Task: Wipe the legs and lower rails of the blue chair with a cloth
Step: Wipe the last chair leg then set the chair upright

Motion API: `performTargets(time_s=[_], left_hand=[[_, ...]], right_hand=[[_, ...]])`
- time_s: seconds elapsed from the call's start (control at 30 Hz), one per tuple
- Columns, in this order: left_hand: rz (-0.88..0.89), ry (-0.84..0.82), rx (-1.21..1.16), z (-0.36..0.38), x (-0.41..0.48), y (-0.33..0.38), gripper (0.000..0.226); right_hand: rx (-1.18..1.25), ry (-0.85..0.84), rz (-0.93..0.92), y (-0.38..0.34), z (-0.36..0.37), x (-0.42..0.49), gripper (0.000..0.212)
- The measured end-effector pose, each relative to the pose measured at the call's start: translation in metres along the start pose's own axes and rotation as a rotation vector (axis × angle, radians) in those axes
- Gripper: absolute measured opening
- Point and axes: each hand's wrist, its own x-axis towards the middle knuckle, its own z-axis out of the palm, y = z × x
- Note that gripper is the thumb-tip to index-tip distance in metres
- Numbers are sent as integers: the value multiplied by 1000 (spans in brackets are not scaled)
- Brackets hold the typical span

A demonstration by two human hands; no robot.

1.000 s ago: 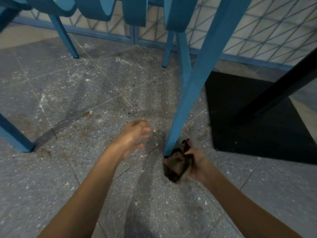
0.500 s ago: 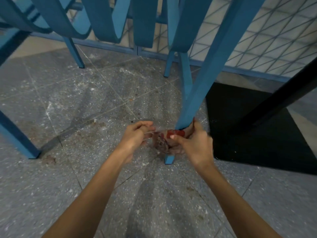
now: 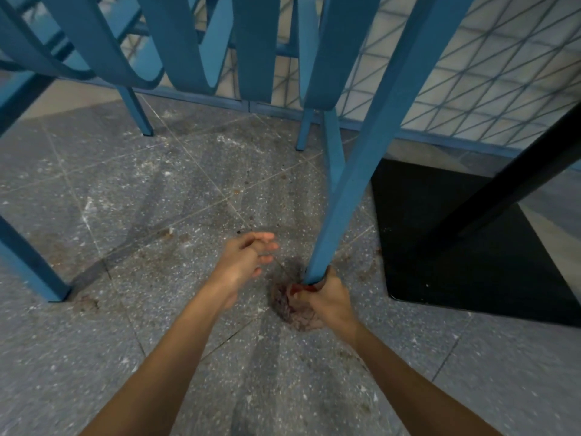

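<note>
Your right hand [image 3: 327, 305] was curled tight around the cloth [image 3: 290, 306]. It pressed the cloth against the very bottom of a blue leg [image 3: 355, 171], right where the leg met the floor [image 3: 157, 199].

The floor was the biggest thing, grey speckled tiles with dusty marks. Over it stood the blue chair [image 3: 251, 42], with its curved slats hanging across the top of the view. To the right lay a black square base [image 3: 471, 247], with one black post [image 3: 503, 184] leaning up from it.

The leg you were wiping was long. It ran up and away from your hand and leaned to the right as it rose. So most of the leg lay above your hand, and I think the next wipe had to slide up along it. Your right hand was the nearer one, because it was at the leg. Your left hand [image 3: 242, 262] was off to the left and did not touch the leg. Its fingers were loose and spread, with nothing in them.

You had two hands, one cloth and one black post in view. I counted five blue legs. Four had feet I could see on the floor, and the fifth foot was hidden behind your leg. I could not tell which legs went with which chair, and I could not pick out a lower rail.
</note>
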Motion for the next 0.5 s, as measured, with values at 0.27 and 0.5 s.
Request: performTargets(time_s=[0.27,0.5], left_hand=[[15,3,11,5,1,10,19],[38,-24,25,8,9,12,22]], right_hand=[[220,88,-217,-62,-37,-11,60],[356,248,-392,-99,-50,-31,57]])
